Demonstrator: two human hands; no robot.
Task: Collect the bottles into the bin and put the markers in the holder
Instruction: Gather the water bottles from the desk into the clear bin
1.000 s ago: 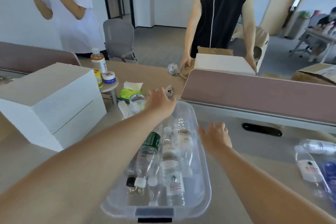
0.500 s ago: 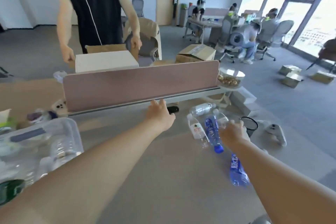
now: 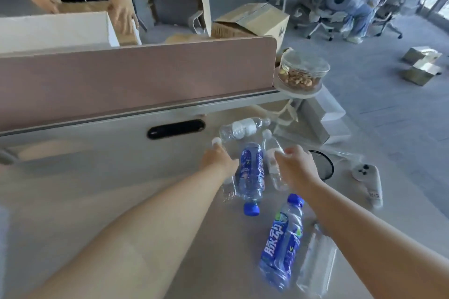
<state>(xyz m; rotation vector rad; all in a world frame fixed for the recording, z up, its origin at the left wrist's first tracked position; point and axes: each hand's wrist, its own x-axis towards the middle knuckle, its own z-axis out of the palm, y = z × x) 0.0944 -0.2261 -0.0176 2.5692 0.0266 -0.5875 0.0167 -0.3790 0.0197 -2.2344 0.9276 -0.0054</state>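
Observation:
Several plastic bottles lie on the desk. My left hand (image 3: 217, 160) curls over a clear bottle (image 3: 228, 189) whose white cap pokes out past my fingertips. My right hand (image 3: 295, 167) grips another clear bottle (image 3: 273, 153) with a white label. Between my hands lies a blue bottle (image 3: 251, 172), cap towards me. A second blue bottle (image 3: 281, 245) and a clear one (image 3: 318, 262) lie nearer, under my right forearm. A further clear bottle (image 3: 243, 128) lies behind them. A black mesh holder (image 3: 326, 165) stands just right of my right hand. The bin and the markers are out of view.
A pink divider (image 3: 136, 80) runs along the desk's far side, with a black cable slot (image 3: 176, 128) before it. A white controller (image 3: 369, 182) lies right of the holder. A jar of nuts (image 3: 302, 73) sits at the divider's end. A person handles a white box (image 3: 53, 29) beyond.
My view swung right, away from the bin of bottles, to the loose bottles. Both hands travelled right and came down onto two clear bottles.

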